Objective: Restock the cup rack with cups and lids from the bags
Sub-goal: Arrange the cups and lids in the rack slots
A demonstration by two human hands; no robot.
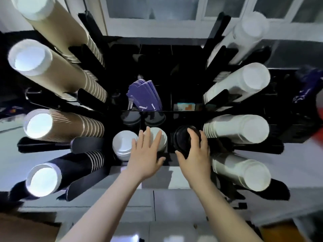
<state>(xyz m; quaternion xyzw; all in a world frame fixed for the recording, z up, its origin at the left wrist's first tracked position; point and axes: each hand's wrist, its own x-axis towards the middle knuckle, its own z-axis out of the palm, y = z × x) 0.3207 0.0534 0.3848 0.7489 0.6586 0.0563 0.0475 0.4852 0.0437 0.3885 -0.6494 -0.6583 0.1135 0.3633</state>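
Head view: right hand [194, 151] curls round the black lids [183, 138], low in the rack [167, 112]. Left hand [146, 152] lies flat on the white lids [160, 137], holding nothing. Best to push the black stack in straight and slow.

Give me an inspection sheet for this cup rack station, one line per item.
Surface: pale counter under the black rack.
Job's things: brown cup stacks and a dark striped stack on the left; white cup stacks on the right; white lids and black lids in the front slots.
Clutter: purple sleeves in a middle compartment; a blurred purple item at far right.
Grippers: left hand flat, fingers straight, over the white lids; right hand grips the black lids.
Cables: nothing seen.
Surroundings: white cabinet doors behind, drawer fronts below.
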